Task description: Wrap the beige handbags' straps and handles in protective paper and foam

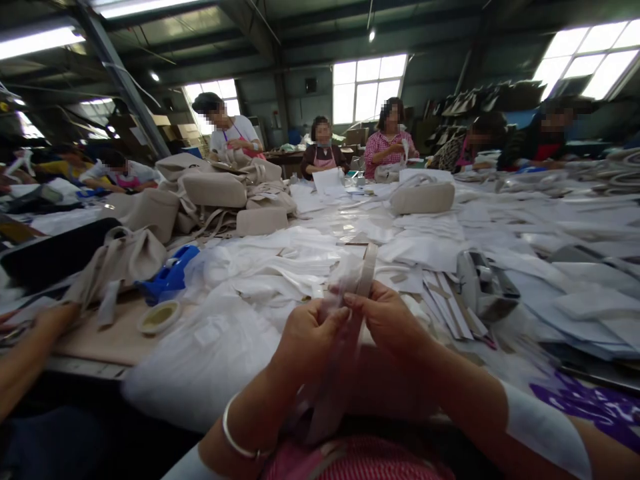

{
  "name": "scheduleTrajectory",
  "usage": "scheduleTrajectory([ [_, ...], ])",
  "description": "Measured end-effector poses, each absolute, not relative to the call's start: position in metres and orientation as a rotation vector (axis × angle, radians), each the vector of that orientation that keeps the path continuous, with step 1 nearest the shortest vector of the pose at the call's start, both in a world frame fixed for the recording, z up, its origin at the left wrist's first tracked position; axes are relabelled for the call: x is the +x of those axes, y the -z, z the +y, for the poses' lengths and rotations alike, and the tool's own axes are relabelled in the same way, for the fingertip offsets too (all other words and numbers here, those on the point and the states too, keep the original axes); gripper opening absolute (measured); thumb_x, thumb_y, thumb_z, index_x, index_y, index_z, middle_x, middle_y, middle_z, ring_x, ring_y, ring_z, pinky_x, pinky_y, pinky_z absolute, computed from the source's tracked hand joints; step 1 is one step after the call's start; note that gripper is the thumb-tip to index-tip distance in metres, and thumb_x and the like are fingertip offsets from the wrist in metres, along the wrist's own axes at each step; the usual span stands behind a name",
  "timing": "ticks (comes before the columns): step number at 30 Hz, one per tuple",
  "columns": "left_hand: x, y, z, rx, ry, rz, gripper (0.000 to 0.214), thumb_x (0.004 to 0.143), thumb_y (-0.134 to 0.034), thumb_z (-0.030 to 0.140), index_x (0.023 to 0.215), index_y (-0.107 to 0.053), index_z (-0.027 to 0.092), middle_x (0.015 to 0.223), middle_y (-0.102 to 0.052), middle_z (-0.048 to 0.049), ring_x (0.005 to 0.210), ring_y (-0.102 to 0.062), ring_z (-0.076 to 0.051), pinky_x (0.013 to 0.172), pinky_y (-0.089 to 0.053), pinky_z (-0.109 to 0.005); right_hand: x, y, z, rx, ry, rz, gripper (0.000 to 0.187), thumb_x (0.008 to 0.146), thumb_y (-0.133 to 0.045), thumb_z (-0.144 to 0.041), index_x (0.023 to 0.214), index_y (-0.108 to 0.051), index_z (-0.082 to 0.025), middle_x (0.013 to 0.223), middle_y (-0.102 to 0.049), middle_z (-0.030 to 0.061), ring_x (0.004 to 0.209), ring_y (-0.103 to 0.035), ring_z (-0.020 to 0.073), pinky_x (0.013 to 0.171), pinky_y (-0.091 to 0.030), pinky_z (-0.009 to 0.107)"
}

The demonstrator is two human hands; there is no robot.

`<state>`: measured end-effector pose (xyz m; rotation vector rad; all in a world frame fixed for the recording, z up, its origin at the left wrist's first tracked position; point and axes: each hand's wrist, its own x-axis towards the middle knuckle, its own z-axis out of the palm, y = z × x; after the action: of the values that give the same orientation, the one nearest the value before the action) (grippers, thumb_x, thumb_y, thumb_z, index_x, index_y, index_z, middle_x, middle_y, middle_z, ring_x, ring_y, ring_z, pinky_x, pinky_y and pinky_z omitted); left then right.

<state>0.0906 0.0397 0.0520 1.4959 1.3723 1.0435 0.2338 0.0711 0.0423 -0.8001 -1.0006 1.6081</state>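
My left hand (307, 337) and my right hand (387, 317) are closed around a long beige strap (367, 270) wrapped in thin clear plastic. The strap stands upright between my fingertips and its lower part hangs down toward my lap. A silver bangle circles my left wrist. Both hands hover just above the near edge of the worktable (110, 343), in front of a heap of white plastic wrapping (260, 280).
Beige handbags (215, 190) are piled at mid-left, one more handbag (423, 197) at centre right. A blue tool (170, 277) and a small round tin (159, 315) lie at left. White paper sheets cover the right. A neighbour's arm (30, 347) reaches in at left; several seated workers sit behind.
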Motion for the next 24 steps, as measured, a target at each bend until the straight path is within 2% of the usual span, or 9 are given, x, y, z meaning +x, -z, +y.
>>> scheduleTrajectory([
  [4, 0.1, -0.052, 0.037, 1.537, -1.163, 1.451, 0.026, 0.089, -0.058, 0.036, 0.081, -0.07, 0.015, 0.072, -0.069, -0.0026, 0.067, -0.059, -0.016, 0.063, -0.044, -0.026, 0.236, -0.047, 0.071, -0.714, -1.687, -0.928, 0.021, 0.078, -0.074, -0.031, 0.093, -0.072, -0.016, 0.086, -0.076, 0.0048, 0.078, -0.069, 0.018, 0.075, -0.052, 0.029],
  [9, 0.105, -0.054, 0.03, 1.469, -1.111, 1.465, 0.028, 0.088, -0.057, 0.034, 0.072, -0.069, 0.015, 0.063, -0.064, 0.0002, 0.062, -0.055, -0.014, 0.06, -0.042, -0.025, 0.243, -0.065, 0.111, -0.753, -1.869, -0.639, 0.029, 0.093, -0.053, -0.039, 0.089, -0.066, -0.013, 0.074, -0.073, 0.0082, 0.068, -0.068, 0.0205, 0.066, -0.055, 0.033],
  [13, 0.104, -0.049, 0.032, 1.431, -1.064, 1.409, 0.029, 0.087, -0.058, 0.04, 0.077, -0.07, 0.016, 0.067, -0.066, -0.0011, 0.065, -0.058, -0.016, 0.06, -0.044, -0.024, 0.244, -0.066, 0.143, -0.905, -1.838, -0.546, 0.013, 0.092, -0.053, -0.02, 0.083, -0.061, -0.014, 0.067, -0.071, 0.006, 0.058, -0.065, 0.0163, 0.062, -0.054, 0.03],
  [15, 0.105, -0.045, 0.036, 1.421, -1.058, 1.367, 0.03, 0.087, -0.059, 0.044, 0.085, -0.071, 0.016, 0.074, -0.07, -0.0031, 0.071, -0.062, -0.018, 0.063, -0.046, -0.025, 0.241, -0.062, 0.146, -0.898, -1.803, -0.533, 0.013, 0.09, -0.052, -0.011, 0.08, -0.059, -0.015, 0.067, -0.071, 0.0044, 0.058, -0.065, 0.0137, 0.062, -0.054, 0.026],
  [18, 0.107, -0.044, 0.043, 1.422, -1.071, 1.359, 0.032, 0.088, -0.059, 0.046, 0.093, -0.071, 0.017, 0.083, -0.074, -0.0054, 0.077, -0.065, -0.021, 0.065, -0.048, -0.026, 0.238, -0.058, 0.14, -0.877, -1.762, -0.525, 0.015, 0.091, -0.053, -0.01, 0.078, -0.059, -0.016, 0.068, -0.071, 0.0031, 0.062, -0.066, 0.0127, 0.065, -0.054, 0.024],
  [22, 0.114, -0.046, 0.052, 1.503, -1.067, 1.464, 0.03, 0.087, -0.058, 0.043, 0.083, -0.072, 0.017, 0.074, -0.072, -0.0045, 0.068, -0.062, -0.018, 0.059, -0.045, -0.024, 0.237, -0.054, 0.131, -0.859, -1.727, -0.529, 0.013, 0.089, -0.055, -0.008, 0.08, -0.061, -0.016, 0.073, -0.071, 0.0027, 0.073, -0.069, 0.0137, 0.07, -0.055, 0.025],
  [24, 0.117, -0.047, 0.057, 1.478, -1.08, 1.473, 0.031, 0.087, -0.057, 0.042, 0.08, -0.073, 0.016, 0.069, -0.071, -0.0045, 0.063, -0.061, -0.017, 0.055, -0.044, -0.023, 0.238, -0.051, 0.128, -0.87, -1.719, -0.548, 0.012, 0.089, -0.056, -0.01, 0.081, -0.063, -0.015, 0.076, -0.071, 0.0043, 0.072, -0.068, 0.014, 0.065, -0.054, 0.024],
])
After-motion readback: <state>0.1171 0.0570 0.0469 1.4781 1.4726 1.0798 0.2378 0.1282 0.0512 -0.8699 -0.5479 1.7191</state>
